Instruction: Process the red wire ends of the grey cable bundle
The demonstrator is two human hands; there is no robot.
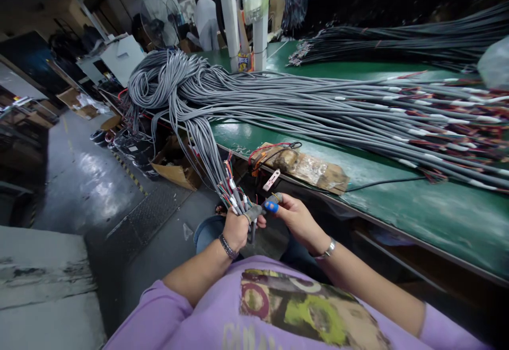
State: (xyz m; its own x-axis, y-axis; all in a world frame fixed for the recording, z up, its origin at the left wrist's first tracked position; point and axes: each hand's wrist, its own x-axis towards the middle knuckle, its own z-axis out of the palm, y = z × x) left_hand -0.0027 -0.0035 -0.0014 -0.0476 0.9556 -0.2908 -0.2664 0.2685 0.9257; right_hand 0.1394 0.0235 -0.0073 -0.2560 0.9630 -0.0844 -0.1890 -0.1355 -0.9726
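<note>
Closed around the ends of several grey cables (209,151) is my left hand (237,228), held low in front of my body. Coloured wires and white sleeves (233,184) stick up from these ends. My right hand (296,218) is pinched just beside it, with grey and blue coverings on the fingertips. Its fingers meet near the left thumb, and what they hold, if anything, is too small to make out. The cables run from my left hand up to a big looped bundle (159,82) on the green table (397,201).
A wooden board (314,169) with clips and red and black leads lies at the table's near edge. More grey cables (350,111) stretch rightward, and a dark bundle (397,40) lies behind. A cardboard box (175,167) stands on the floor. A white post (260,32) rises behind the cables.
</note>
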